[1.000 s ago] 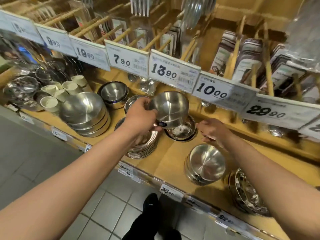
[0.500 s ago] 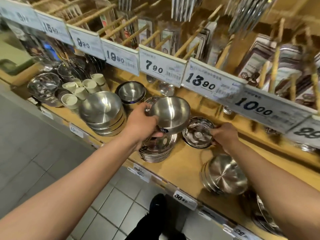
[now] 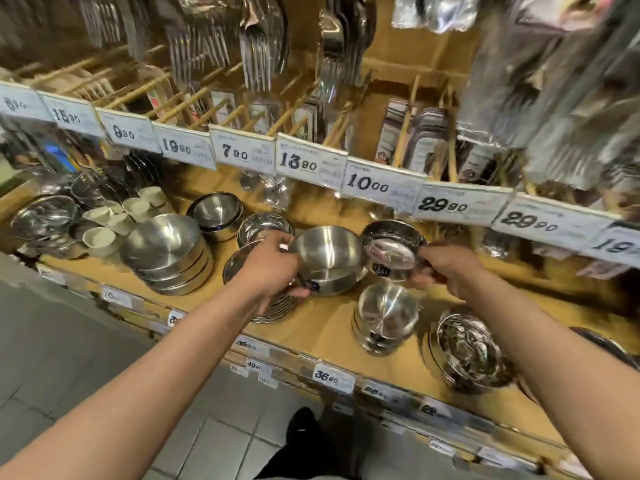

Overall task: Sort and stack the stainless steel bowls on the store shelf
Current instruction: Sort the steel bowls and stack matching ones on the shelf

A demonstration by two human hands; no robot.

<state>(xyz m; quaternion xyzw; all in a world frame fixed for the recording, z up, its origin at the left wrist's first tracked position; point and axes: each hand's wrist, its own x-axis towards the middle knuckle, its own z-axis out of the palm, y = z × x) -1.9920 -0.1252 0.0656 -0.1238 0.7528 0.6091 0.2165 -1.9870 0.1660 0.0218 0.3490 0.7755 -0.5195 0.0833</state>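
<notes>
Head view: left hand point(image 3: 273, 268) grips a deep bowl point(image 3: 325, 259) by its rim, held above the shelf point(image 3: 322, 327), likely to free it for stacking. Right hand point(image 3: 446, 268) pinches a shallower bowl point(image 3: 393, 251) at its edge, tilted, just beside the deep one, probably to nest or compare sizes. Both bowls look empty. Below sit a plate stack point(image 3: 273, 313), a small bowl stack point(image 3: 384, 317) and a big bowl stack point(image 3: 169, 252), nested by size. White cups point(image 3: 114, 216) stand at left.
</notes>
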